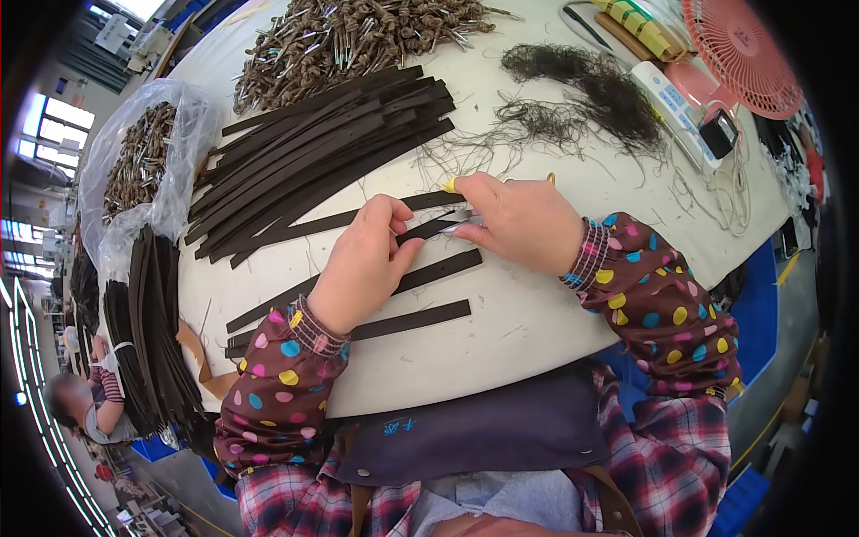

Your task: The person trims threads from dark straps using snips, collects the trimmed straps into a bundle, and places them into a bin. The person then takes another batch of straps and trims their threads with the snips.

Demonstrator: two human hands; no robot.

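My left hand (358, 264) is closed, thumb and fingers pinching a dark flat strip (420, 229) near its end. My right hand (528, 222) grips a small pair of metal thread snips (461, 220), with the blades at the tip of that strip. Yellow tape wraps one of its fingertips. Just beyond the hands lies another dark strip (335, 220). Nearer to me, more strips (416, 320) rest on the pale table (501, 331), partly under my left forearm. A thick stack of dark strips (331, 134) spreads out behind my left hand.
Brown knotted cords with metal tips (358, 40) are heaped at the back. A clear plastic bag (199, 121) of similar cords and hanging strip bundles (157, 313) are at left. Tangled dark thread (617, 98), a power strip (671, 107) and a pink fan (743, 45) are at right.
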